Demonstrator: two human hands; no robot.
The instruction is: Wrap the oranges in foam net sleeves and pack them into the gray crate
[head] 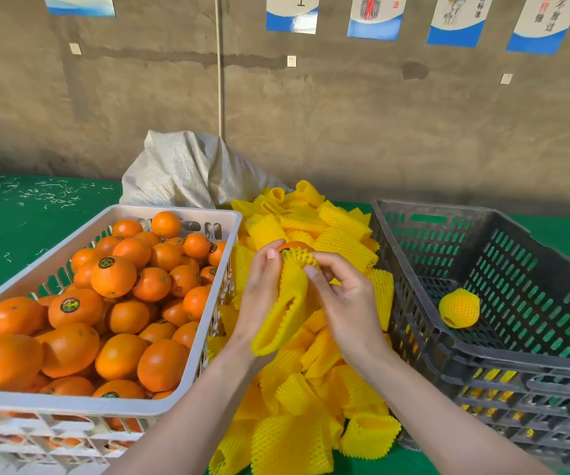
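An orange (293,246) sits partly inside a yellow foam net sleeve (285,303), held up over the sleeve pile. My left hand (261,293) grips the sleeve's left side. My right hand (345,299) pinches the sleeve's rim beside the orange. The sleeve's loose end hangs toward me. A white crate (71,255) on the left is full of bare oranges (114,275). The gray crate (482,347) on the right holds one wrapped orange (459,308).
A heap of yellow foam sleeves (311,406) lies between the two crates on the green table (19,228). A white woven sack (187,173) leans against the wall behind. The gray crate stands on other stacked crates (516,416).
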